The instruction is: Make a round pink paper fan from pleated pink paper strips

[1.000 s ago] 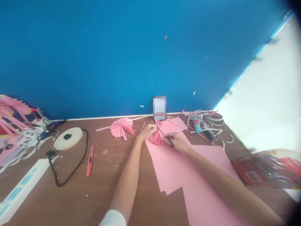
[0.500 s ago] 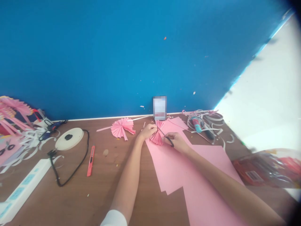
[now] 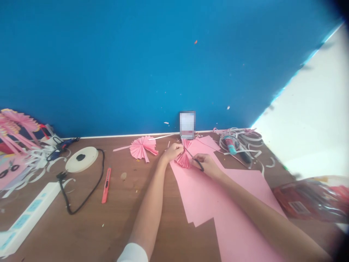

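My left hand (image 3: 172,151) pinches a pleated pink paper fan (image 3: 184,159) over the far end of a stack of pink paper sheets (image 3: 218,203). My right hand (image 3: 207,164) grips black-handled scissors (image 3: 195,159), whose blades point up and left into the fan near my left fingers. A second finished pink fan (image 3: 142,147) lies on the brown table (image 3: 122,218) just left of my hands.
A red utility knife (image 3: 105,180), a white tape roll (image 3: 81,159), a black cable (image 3: 81,196) and a white power strip (image 3: 27,214) lie at the left. Pink fans and paper strips pile at far left. A glue stick (image 3: 231,145) sits among white strips; a red plastic packet (image 3: 308,202) lies right.
Both hands stay at the fan with only slight shifts; the view has drifted a little to the right.
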The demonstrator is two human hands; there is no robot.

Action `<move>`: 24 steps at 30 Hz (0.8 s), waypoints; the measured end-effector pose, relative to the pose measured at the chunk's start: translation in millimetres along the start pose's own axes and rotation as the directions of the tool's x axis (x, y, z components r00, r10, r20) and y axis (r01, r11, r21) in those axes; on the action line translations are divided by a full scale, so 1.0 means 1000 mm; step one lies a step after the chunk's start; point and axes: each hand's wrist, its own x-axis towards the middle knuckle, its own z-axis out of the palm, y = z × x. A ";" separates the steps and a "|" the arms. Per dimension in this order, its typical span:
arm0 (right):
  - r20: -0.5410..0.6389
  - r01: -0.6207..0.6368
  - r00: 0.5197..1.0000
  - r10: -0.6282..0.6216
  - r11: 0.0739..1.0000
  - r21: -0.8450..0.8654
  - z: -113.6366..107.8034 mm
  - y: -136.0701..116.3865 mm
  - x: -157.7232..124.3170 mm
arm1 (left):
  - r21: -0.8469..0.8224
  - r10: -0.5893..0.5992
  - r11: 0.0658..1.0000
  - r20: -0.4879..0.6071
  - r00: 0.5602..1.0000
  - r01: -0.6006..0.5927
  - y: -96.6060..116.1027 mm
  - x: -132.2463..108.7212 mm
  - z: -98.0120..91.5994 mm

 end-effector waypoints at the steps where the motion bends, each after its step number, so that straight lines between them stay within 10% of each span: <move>1: 0.000 0.010 1.000 -0.010 1.000 -0.003 0.000 0.000 0.000 | 0.000 -0.006 1.000 0.001 1.000 0.006 0.000 0.000 0.000; 24: 0.090 -0.075 0.993 0.074 0.997 -0.002 -0.004 -0.017 -0.003 | -0.028 0.011 1.000 0.009 1.000 -0.011 0.002 -0.001 0.000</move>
